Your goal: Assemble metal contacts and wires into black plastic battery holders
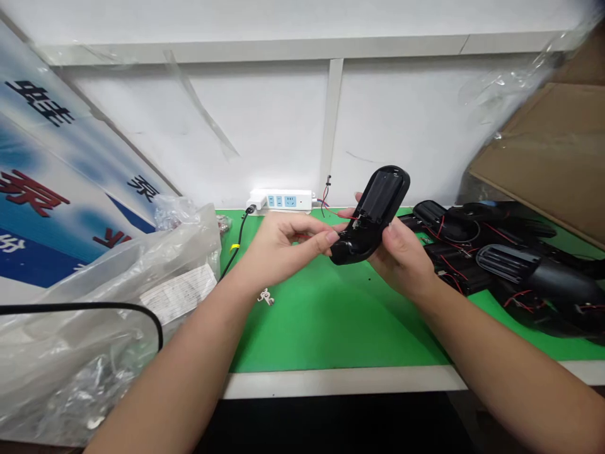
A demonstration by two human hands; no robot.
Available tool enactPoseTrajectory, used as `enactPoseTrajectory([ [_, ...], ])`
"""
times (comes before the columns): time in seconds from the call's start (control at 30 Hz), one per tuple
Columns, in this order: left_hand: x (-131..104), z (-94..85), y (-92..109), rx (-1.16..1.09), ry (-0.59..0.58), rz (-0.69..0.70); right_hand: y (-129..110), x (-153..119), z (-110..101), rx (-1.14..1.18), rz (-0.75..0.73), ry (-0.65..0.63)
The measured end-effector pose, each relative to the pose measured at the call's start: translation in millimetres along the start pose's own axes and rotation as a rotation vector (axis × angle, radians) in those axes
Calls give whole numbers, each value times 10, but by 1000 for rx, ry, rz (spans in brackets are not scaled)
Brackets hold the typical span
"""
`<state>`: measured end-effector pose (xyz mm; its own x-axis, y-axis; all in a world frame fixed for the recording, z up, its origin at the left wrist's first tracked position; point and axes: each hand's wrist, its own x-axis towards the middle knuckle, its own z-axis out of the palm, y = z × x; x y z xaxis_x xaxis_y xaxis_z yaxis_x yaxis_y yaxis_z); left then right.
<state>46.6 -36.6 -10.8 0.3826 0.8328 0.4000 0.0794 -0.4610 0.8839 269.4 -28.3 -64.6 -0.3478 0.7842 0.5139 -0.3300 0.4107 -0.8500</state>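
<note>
A black plastic housing (378, 198) with a long ribbed battery bay is held tilted above the green tabletop. My right hand (404, 255) is wrapped round its right side and back, thumb on the edge. At its lower left end, the thumb and forefinger of my left hand (297, 243) are pinched at the rim; whether a small part sits between them is hidden. Thin red and dark wires (338, 214) run from the housing's middle, and a small black connector (328, 181) stands up behind.
Several similar black housings (510, 265) with red wires are piled on the right. A white power strip (283, 200) with a plugged-in black cable lies against the wall. Small white parts (266, 296) rest on the green mat (307, 334). Plastic bags (189, 246) fill the left; cardboard (548, 151) stands right.
</note>
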Motion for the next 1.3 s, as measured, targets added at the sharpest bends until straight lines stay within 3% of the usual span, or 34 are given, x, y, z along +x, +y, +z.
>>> enactPoseTrajectory([
  [0.23,3,23,-64,111,-115,-15,6,-30,8,-52,71,-84],
  [0.43,23,22,-46,148,-168,-163,41,-30,-16,-107,33,-70],
  [0.9,15,11,-22,108,-208,-109,-5,-26,15,-105,47,-84],
  [1.1,8,26,-81,148,-121,3,2,-11,12,-79,74,-70],
  [1.17,12,25,-58,116,-122,-28,10,-13,5,-71,78,-68],
  [1.3,24,48,-4,-51,-247,-194,18,-26,1,-110,86,-96],
])
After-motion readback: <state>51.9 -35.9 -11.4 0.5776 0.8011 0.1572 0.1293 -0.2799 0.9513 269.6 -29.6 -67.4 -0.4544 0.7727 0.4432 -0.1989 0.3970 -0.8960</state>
